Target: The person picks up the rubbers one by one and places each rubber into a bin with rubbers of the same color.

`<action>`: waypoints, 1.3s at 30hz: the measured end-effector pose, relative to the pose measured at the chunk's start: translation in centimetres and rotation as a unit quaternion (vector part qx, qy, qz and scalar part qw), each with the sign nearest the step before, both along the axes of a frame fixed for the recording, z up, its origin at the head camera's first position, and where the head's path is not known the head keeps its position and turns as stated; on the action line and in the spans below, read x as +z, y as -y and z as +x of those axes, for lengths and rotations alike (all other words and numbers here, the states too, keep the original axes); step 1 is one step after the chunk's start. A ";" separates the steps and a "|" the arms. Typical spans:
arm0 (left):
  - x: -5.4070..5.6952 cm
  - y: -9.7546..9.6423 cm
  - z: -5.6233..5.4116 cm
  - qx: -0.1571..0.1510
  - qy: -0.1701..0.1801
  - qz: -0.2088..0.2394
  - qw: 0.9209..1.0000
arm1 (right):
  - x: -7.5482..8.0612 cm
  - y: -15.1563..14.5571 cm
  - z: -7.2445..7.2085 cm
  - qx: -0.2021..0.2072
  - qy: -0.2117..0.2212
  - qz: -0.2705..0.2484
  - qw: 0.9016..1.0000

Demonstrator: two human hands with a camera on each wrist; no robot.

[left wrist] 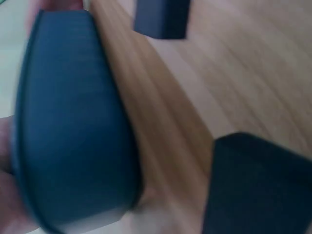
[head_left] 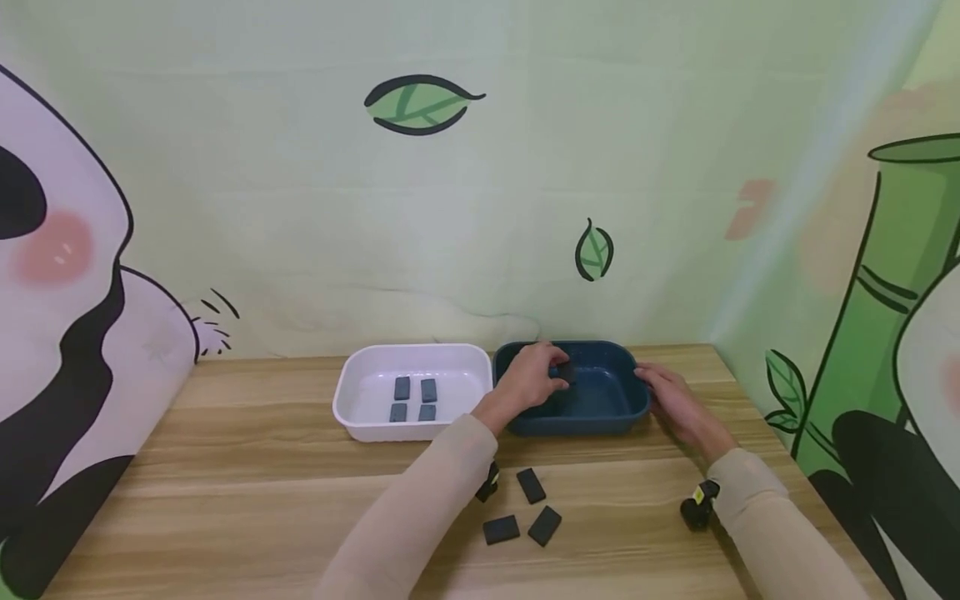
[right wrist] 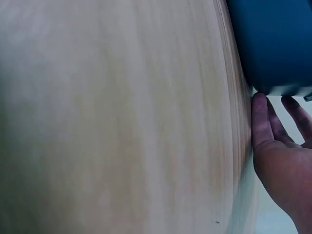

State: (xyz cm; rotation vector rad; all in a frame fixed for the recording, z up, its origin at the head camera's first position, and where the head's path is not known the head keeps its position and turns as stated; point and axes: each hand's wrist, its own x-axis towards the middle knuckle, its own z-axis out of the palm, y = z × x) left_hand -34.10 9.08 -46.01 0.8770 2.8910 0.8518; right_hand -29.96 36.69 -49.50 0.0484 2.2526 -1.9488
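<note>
In the head view my left hand (head_left: 528, 379) reaches over the dark blue tray (head_left: 577, 427) and pinches a small black rectangular block (head_left: 566, 372) between thumb and fingers, inside the tray's rim. My right hand (head_left: 678, 404) is at the tray's right end. Its fairly straight fingertips touch the outer wall, as the right wrist view shows with the hand (right wrist: 285, 151) low beside the tray (right wrist: 275, 44). On the table in front lie more black blocks: one (head_left: 531, 485) nearer the tray, another (head_left: 501, 530) to the left, a third (head_left: 545, 526) to the right.
A white tray (head_left: 363, 431) stands just left of the blue one, with several grey-blue blocks in two rows, among them one block (head_left: 402, 388) at the back left. Both trays sit near the back edge of the wooden table (head_left: 255, 467), before a printed cloth (head_left: 300, 208).
</note>
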 end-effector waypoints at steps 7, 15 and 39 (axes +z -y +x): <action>-1.3 0.2 -1.1 0.019 0.010 -0.021 1.000 | -0.2 0.6 -0.3 0.002 0.002 -0.002 1.000; -1.9 0.2 -1.0 0.017 0.022 -0.053 0.998 | -0.5 0.9 -0.2 -0.001 0.014 -0.004 1.000; -0.3 -0.6 -0.9 -0.003 0.010 -0.147 0.989 | 0.0 0.1 -0.2 -0.004 0.007 0.002 1.000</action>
